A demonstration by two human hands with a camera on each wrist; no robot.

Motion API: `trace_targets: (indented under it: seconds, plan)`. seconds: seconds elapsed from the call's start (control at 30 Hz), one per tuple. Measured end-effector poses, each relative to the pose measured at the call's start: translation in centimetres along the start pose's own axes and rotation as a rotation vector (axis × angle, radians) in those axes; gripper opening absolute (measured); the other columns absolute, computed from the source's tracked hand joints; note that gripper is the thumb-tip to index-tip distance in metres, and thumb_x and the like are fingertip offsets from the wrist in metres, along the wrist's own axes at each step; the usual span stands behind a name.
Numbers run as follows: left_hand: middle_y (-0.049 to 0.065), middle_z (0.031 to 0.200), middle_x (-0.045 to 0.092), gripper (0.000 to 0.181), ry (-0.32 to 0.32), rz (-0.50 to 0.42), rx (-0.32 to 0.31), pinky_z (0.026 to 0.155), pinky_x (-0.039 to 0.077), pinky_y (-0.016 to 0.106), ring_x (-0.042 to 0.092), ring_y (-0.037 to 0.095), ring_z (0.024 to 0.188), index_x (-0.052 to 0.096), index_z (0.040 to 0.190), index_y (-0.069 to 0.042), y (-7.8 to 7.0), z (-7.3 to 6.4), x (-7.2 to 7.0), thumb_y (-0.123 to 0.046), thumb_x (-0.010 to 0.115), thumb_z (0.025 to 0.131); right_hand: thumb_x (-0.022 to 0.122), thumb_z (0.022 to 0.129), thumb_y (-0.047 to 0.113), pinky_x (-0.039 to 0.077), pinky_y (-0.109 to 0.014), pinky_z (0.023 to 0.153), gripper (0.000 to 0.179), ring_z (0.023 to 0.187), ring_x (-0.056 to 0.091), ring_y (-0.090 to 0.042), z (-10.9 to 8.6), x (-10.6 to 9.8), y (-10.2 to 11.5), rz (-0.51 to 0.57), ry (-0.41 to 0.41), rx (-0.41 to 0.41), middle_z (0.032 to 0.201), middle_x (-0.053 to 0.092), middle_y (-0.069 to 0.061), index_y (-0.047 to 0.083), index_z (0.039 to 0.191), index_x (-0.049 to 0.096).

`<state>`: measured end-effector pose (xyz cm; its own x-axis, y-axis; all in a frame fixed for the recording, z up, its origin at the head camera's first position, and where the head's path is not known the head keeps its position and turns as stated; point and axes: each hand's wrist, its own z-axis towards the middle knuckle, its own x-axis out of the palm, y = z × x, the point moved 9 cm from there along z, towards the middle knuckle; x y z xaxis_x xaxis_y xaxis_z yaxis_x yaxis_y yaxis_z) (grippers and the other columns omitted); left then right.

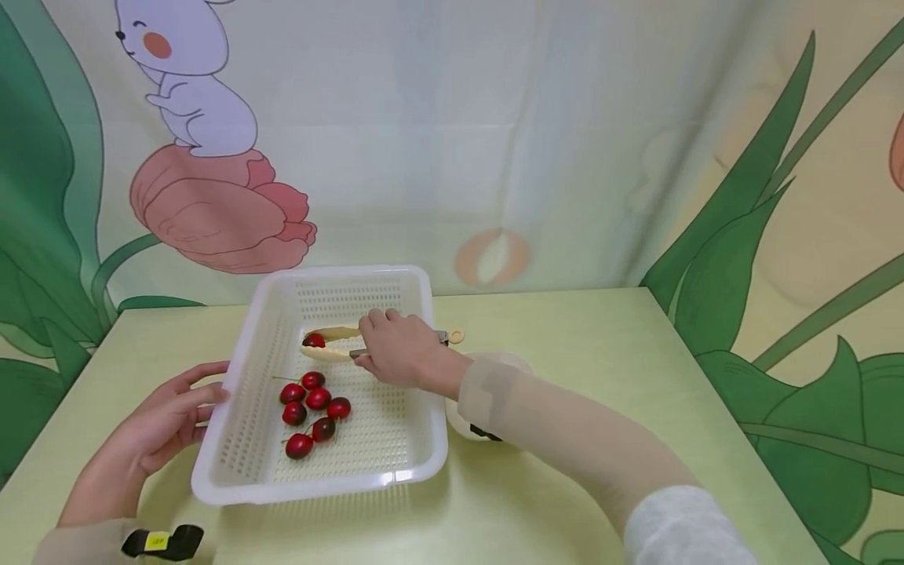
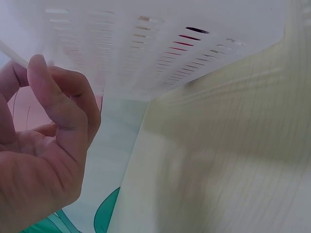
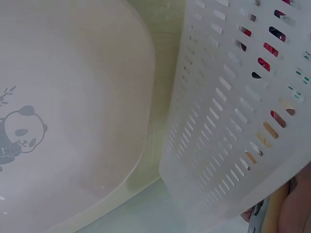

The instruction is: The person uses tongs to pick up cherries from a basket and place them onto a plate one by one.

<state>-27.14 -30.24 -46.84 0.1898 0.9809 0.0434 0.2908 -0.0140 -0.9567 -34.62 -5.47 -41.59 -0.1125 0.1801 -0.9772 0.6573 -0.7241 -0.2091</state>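
A white perforated plastic basket point(image 1: 233, 439) stands on the table with several dark red cherries point(image 1: 318, 399) lying on its floor. At its left rim my left hand point(image 1: 165, 416) grips the edge, as the left wrist view shows with the fingers point(image 2: 60, 104) bent at the rim. Reaching over the right side, my right hand point(image 1: 399, 349) holds a pair of tongs point(image 1: 328, 355) with cream-coloured tips and a ring at the tail end. One cherry point(image 1: 314, 340) sits between the tong tips, low inside the basket. In the right wrist view, the basket wall hides most of this hand.
Right of the basket, partly under my right forearm, is a pale bowl point(image 1: 459, 428); a panda print point(image 3: 22, 133) shows on it in the right wrist view. The light green table point(image 1: 579, 337) ends at a printed curtain point(image 1: 395, 141) behind.
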Motion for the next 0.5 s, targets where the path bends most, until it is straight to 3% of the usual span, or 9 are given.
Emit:
trace_targets:
  seconds: [0.23, 0.5]
  plan:
    - [-0.011, 0.113, 0.065, 0.038, 0.000, 0.020, -0.002, 0.083, 0.061, 0.040, 0.072, 0.018, 0.097, 0.041, 0.139, -0.025, 0.1, 0.1, -0.1, -0.017, 0.056, 0.106, 0.038, 0.107, 0.056, 0.051, -0.029, 0.065, 0.053, 0.090, 0.052, -0.015, -0.5, -0.9, 0.2, -0.010, -0.061, -0.023, 0.103, 0.051, 0.000, 0.011, 0.129, 0.054]
    - [-0.011, 0.115, 0.065, 0.041, -0.002, 0.036, 0.001, 0.085, 0.060, 0.041, 0.072, 0.019, 0.099, 0.039, 0.142, -0.024, 0.0, 0.0, -0.1, -0.018, 0.057, 0.106, 0.032, 0.109, 0.055, 0.052, -0.028, 0.063, 0.057, 0.096, 0.054, -0.017, -1.1, -2.3, 0.2, -0.019, -0.090, -0.050, 0.110, 0.051, -0.002, 0.008, 0.136, 0.050]
